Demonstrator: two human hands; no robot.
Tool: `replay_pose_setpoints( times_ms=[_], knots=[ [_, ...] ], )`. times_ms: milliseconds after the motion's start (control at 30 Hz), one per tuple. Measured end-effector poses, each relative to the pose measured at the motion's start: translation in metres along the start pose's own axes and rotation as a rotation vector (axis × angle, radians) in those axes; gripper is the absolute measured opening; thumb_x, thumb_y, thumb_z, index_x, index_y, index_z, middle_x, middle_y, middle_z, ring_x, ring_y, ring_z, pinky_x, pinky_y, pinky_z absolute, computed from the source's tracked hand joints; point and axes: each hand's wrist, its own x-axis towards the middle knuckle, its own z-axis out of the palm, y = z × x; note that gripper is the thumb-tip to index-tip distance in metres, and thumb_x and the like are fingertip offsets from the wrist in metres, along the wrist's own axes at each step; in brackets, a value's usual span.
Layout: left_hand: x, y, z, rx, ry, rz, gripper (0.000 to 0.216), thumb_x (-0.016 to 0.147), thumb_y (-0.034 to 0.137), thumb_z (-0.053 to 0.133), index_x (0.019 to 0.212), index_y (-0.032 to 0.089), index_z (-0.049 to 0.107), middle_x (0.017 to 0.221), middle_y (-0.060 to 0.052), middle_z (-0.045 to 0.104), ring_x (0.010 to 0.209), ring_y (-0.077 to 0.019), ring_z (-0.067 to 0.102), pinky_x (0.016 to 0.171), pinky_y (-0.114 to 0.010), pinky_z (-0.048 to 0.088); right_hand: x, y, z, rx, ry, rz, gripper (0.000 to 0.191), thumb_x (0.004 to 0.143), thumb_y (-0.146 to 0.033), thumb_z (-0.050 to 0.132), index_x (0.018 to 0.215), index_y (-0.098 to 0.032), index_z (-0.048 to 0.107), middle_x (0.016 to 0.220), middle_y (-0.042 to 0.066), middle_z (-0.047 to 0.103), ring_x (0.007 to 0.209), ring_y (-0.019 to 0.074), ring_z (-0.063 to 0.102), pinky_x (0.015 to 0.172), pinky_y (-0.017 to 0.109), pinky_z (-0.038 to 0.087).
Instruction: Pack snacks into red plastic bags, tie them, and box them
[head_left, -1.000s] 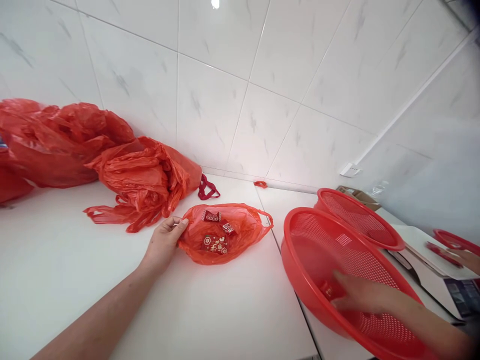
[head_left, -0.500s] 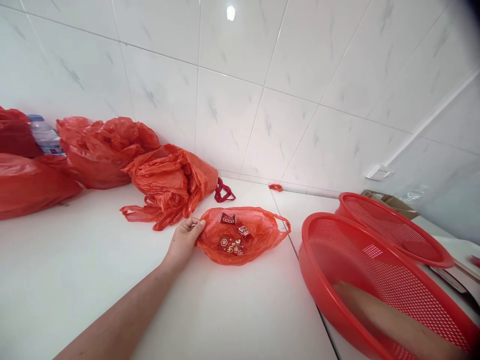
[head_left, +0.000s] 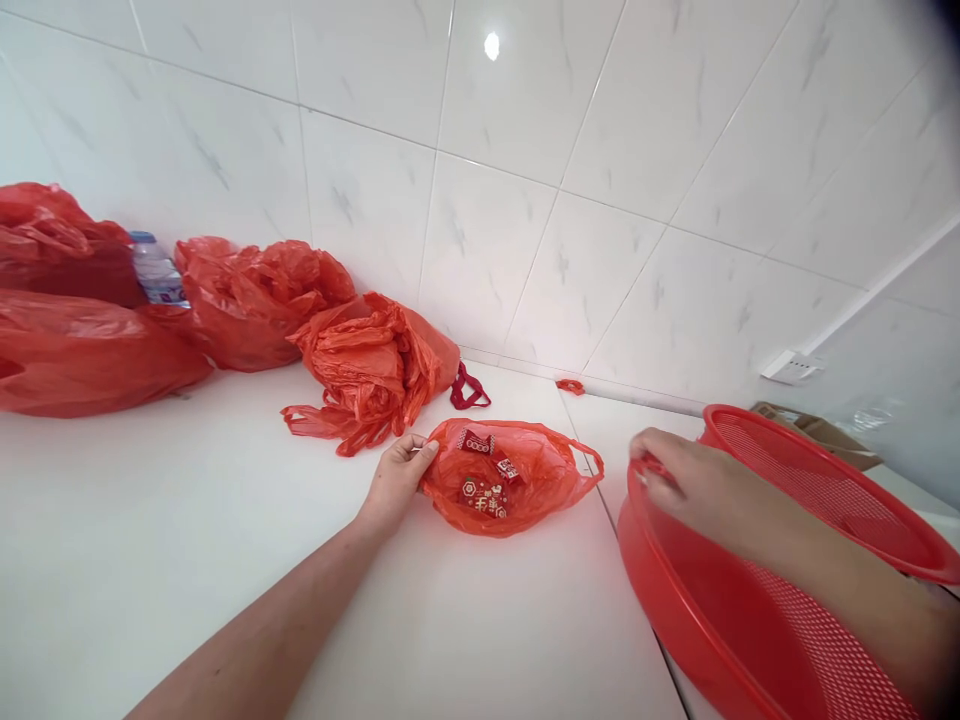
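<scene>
While the left hand (head_left: pixel 399 478) pinches a bag (head_left: pixel 546 468), the right (head_left: pixel 686 482) clutches a blurred item (head_left: pixel 655 466).

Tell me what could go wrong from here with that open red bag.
The left hand grips only one end of the open red bag, so it could tip or sag and spill the printed packets.

The right hand, above the rim of the nearer red basket, seems to pinch a small red item; it might slip and miss the bag.
</scene>
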Motion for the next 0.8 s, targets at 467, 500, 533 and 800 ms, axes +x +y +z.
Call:
replay_pose_setpoints(
  times_ms=[467, 500, 533, 800],
  knots=[
    [-0.003, 0.004, 0.000, 0.063, -0.005, 0.002, 0.034, 0.071, 0.050, 0.063, 0.072, 0.018, 0.050, 0.055, 0.005, 0.054, 0.047, -0.0087, 0.048, 0.045, -0.020, 0.038, 0.038, -0.047, 0.026, -0.049, -0.198, -0.310, 0.032, 0.083, -0.025, 0.045, 0.114, -0.027, 0.052, 0.100, 0.004, 0.061, 0.082, 0.0205, 0.061, 0.066, 0.030, 0.044],
    [-0.003, 0.004, 0.000, 0.061, -0.004, -0.001, 0.034, 0.071, 0.050, 0.063, 0.072, 0.018, 0.050, 0.055, 0.005, 0.053, 0.047, -0.0087, 0.048, 0.045, -0.020, 0.038, 0.029, -0.045, 0.026, -0.031, -0.217, -0.301, 0.031, 0.083, -0.024, 0.045, 0.112, -0.028, 0.054, 0.099, 0.004, 0.062, 0.081, 0.0209, 0.061, 0.065, 0.031, 0.045],
    [-0.003, 0.003, 0.000, 0.055, -0.004, -0.002, 0.034, 0.071, 0.050, 0.063, 0.072, 0.018, 0.050, 0.054, 0.006, 0.052, 0.047, -0.0086, 0.048, 0.045, -0.020, 0.038, 0.020, -0.043, 0.027, -0.014, -0.242, -0.287, 0.028, 0.082, -0.024, 0.046, 0.108, -0.029, 0.055, 0.097, 0.003, 0.063, 0.080, 0.0215, 0.061, 0.065, 0.032, 0.045],
    [-0.002, 0.001, 0.001, 0.027, -0.006, -0.004, 0.034, 0.071, 0.049, 0.064, 0.071, 0.019, 0.050, 0.054, 0.005, 0.054, 0.045, -0.0085, 0.047, 0.044, -0.020, 0.038, -0.025, -0.004, 0.051, -0.037, -0.352, -0.276, 0.020, 0.077, -0.021, 0.048, 0.086, -0.032, 0.061, 0.082, 0.004, 0.064, 0.084, 0.0288, 0.060, 0.070, 0.042, 0.046]
  ],
)
